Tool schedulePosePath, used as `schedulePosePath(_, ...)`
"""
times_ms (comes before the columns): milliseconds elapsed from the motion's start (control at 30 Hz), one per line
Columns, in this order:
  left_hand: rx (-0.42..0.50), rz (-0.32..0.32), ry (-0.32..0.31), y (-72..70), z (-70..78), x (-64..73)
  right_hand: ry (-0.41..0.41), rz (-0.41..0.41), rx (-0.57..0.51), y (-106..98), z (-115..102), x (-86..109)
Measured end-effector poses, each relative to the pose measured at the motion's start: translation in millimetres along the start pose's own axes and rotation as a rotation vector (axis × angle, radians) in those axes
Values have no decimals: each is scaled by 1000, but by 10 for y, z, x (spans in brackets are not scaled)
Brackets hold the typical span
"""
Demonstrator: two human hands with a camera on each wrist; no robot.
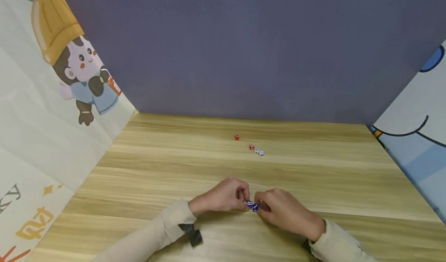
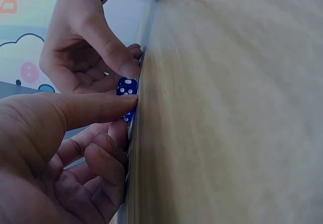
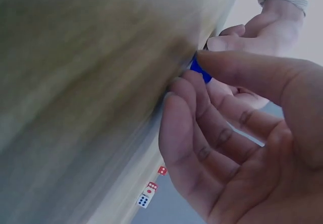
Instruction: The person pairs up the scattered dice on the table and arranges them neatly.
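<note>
Two blue dice with white pips sit side by side low over the wooden table in the head view. My left hand (image 1: 226, 195) pinches the left blue die (image 1: 249, 204) between thumb and index finger. The right blue die (image 1: 255, 207) is pinched by the thumb and index finger of my right hand (image 1: 283, 209). Fingertips of both hands are close to the tabletop. In the left wrist view, a finger crosses in front of the blue dice (image 2: 127, 86). Only part of a blue die (image 3: 200, 71) shows past the fingers in the right wrist view.
Farther back on the wooden table (image 1: 174, 149) lie a red die (image 1: 237, 137), a second red die (image 1: 251, 147) and, close beside it, two white dice (image 1: 261, 153). A dark panel (image 1: 244, 52) rises along the table's far edge. Printed cloth (image 1: 45, 138) hangs at the left.
</note>
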State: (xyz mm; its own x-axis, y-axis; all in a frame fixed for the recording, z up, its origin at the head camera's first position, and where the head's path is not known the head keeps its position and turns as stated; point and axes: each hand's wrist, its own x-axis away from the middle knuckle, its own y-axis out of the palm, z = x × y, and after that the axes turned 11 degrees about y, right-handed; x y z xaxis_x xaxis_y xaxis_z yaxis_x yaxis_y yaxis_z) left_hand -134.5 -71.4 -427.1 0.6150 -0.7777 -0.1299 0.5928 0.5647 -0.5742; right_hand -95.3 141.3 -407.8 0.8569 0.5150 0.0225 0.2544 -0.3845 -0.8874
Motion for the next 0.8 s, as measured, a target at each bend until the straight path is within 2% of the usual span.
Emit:
schedulePosePath(300, -35, -3, 4, 17, 15, 10, 20, 16, -3, 35, -40, 10)
schedulePosePath(800, -43, 0, 27, 4, -30, 1, 32, 32, 1, 24, -5, -9)
